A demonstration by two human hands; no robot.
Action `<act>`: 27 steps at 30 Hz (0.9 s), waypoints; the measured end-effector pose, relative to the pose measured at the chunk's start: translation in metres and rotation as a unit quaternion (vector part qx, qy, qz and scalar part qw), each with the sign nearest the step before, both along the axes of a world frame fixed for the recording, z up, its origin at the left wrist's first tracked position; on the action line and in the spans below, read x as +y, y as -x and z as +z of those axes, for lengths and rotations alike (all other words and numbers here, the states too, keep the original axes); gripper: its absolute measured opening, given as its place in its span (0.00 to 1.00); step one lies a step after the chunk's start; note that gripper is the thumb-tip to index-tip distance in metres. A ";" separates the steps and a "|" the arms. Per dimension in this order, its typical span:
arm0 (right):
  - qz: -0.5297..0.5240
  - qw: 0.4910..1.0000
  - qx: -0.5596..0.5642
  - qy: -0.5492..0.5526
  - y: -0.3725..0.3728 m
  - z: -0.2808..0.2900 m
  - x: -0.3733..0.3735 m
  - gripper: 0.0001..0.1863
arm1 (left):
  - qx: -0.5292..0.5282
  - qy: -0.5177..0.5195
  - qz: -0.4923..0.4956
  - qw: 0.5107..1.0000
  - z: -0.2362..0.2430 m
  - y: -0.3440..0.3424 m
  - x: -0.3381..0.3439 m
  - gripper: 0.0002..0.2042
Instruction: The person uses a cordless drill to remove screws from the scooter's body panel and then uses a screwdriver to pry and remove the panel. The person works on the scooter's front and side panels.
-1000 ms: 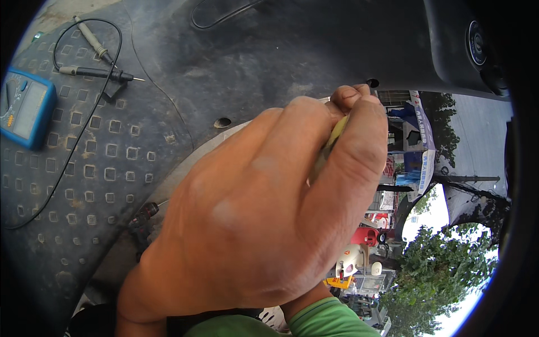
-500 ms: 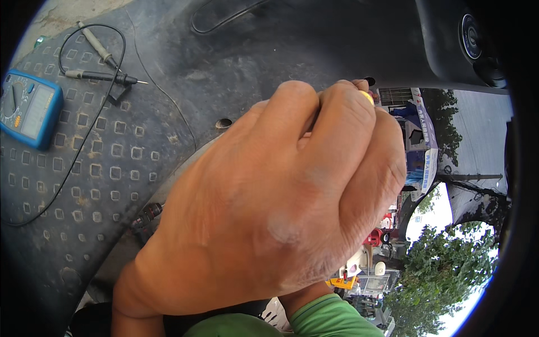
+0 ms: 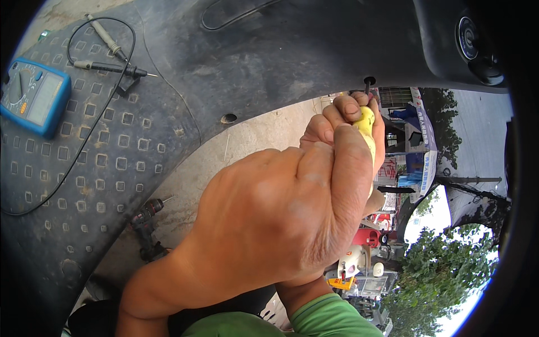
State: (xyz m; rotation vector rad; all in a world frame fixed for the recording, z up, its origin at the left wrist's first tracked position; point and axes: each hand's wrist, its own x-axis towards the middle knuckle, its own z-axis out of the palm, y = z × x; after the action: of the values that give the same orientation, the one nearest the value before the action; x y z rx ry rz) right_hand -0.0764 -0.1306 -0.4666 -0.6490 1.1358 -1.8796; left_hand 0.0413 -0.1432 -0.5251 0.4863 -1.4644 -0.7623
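My left hand (image 3: 269, 213) fills the middle, fingers wrapped round the yellow handle of a screwdriver (image 3: 365, 119). My right hand (image 3: 342, 112) is mostly behind it, its fingertips closed on the same handle near the shaft. The tool's thin shaft reaches a round hole (image 3: 369, 80) at the lower edge of a black plastic body panel (image 3: 297, 50). Whether the tip is seated on anything inside the hole is hidden.
A blue multimeter (image 3: 42, 98) and test probes (image 3: 106, 67) with a looped lead lie on the studded dark footboard (image 3: 112, 157). A cordless drill (image 3: 147, 222) is on the concrete ground below. Rightward are street stalls (image 3: 412, 168) and trees (image 3: 421, 264).
My left hand has shifted downward from where it was half a second ago, uncovering more of the yellow handle, my right hand's fingertips and the shaft at the hole.
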 end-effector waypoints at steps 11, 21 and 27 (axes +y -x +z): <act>0.095 0.995 0.021 0.039 0.001 -0.008 0.003 0.12 | 0.104 -0.012 -0.061 0.993 -0.008 -0.010 -0.001 0.27; -0.036 0.999 0.023 0.025 -0.007 -0.003 -0.001 0.14 | 0.078 -0.081 -0.186 0.976 -0.001 -0.017 -0.003 0.28; -0.082 0.997 -0.013 0.008 -0.008 -0.001 -0.002 0.14 | 0.108 -0.044 -0.133 0.984 -0.002 -0.008 -0.007 0.27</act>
State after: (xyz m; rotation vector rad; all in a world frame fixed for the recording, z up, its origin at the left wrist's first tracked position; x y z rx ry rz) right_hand -0.0681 -0.1330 -0.4680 -0.5534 1.1899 -2.0310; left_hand 0.0488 -0.1501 -0.5268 0.2654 -1.3100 -1.0611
